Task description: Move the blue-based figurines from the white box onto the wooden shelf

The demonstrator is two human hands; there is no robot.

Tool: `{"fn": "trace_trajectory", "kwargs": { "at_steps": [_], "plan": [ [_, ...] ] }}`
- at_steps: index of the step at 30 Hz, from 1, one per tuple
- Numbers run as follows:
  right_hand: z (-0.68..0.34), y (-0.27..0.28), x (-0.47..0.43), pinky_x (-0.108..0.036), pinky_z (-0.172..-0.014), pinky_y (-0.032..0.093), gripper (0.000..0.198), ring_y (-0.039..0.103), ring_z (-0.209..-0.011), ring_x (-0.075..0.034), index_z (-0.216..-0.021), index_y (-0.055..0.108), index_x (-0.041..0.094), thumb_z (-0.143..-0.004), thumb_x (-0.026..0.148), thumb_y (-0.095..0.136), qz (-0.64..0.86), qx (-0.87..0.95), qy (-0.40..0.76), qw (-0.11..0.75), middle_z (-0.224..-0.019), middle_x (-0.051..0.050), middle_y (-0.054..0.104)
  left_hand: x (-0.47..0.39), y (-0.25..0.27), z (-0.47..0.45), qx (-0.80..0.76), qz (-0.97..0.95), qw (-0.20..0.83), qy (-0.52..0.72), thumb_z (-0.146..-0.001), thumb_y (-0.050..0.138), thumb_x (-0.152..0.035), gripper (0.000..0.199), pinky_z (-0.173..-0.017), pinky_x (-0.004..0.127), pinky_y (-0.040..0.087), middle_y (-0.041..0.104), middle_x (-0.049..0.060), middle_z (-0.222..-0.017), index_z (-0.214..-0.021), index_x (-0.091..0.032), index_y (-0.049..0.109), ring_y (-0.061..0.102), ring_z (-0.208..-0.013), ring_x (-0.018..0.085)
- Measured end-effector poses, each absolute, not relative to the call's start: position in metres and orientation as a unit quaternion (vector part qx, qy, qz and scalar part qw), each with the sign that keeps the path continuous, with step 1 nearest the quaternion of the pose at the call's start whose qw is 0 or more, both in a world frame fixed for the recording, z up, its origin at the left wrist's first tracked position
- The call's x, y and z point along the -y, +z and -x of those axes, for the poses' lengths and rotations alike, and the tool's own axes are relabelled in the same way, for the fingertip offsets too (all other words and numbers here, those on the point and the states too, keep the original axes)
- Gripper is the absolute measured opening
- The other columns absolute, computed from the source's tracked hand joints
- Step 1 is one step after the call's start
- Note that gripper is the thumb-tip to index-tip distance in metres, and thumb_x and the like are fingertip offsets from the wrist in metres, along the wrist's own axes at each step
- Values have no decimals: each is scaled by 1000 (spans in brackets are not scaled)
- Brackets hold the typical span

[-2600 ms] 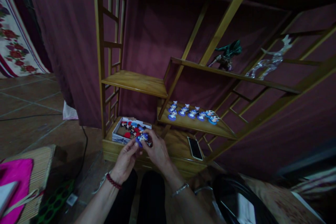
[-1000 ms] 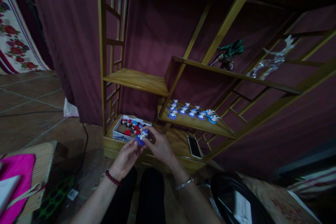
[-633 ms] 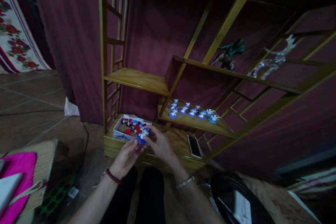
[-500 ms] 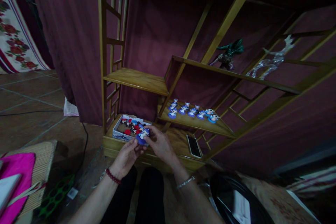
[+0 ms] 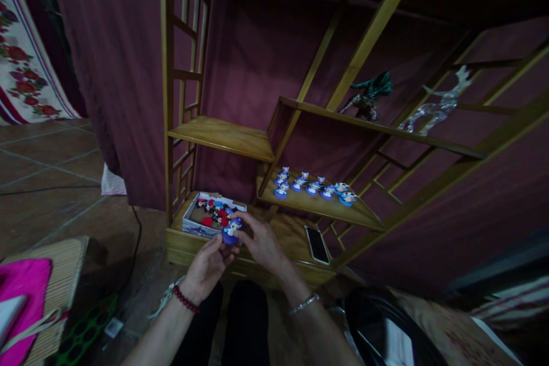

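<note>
Both my hands hold one small figurine [image 5: 232, 229], white and purple on a round purple base. My left hand [image 5: 211, 260] pinches the base from below left, wearing a red bead bracelet at the wrist. From the right, the fingers of my right hand [image 5: 258, 240] close on the figurine's upper part and side. Just behind my hands, a shallow cardboard box [image 5: 195, 227] holds several red, black and blue figurines [image 5: 213, 211]. Similar purple-based figurines [image 5: 298, 183] stand in rows on the shelf to the right, with blue-based ones [image 5: 347, 198] at the right end.
A phone [image 5: 317, 245] lies on the lowest shelf, right of my hands. Higher up stand a dark green figure [image 5: 369, 96] and a clear deer statue [image 5: 437, 104]. A bare upper shelf [image 5: 223, 136] overhangs the box. A black stool-like object [image 5: 377, 320] is at lower right.
The figurine stays in both hands, in nearly the same place and pose. The whole view has shifted slightly, so the shelves appear a little lower.
</note>
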State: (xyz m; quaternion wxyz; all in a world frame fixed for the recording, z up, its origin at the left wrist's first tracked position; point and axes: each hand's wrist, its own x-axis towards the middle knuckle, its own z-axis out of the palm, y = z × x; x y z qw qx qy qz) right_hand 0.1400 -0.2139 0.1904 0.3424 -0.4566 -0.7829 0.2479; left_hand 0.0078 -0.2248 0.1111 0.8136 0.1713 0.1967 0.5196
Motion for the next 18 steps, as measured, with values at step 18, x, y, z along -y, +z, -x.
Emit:
{"fn": "trace_trajectory", "kwargs": {
  "at_steps": [18],
  "plan": [
    [-141, 193, 212, -23, -70, 43, 25, 57, -71, -12, -102, 54, 25, -77, 25, 51, 441, 793, 273, 320, -86, 1, 61, 227, 113, -6, -171, -138, 838, 499, -80, 49, -28, 23, -64, 22, 43, 63, 9, -80, -84, -10, 61, 57, -69, 13]
  ]
}}
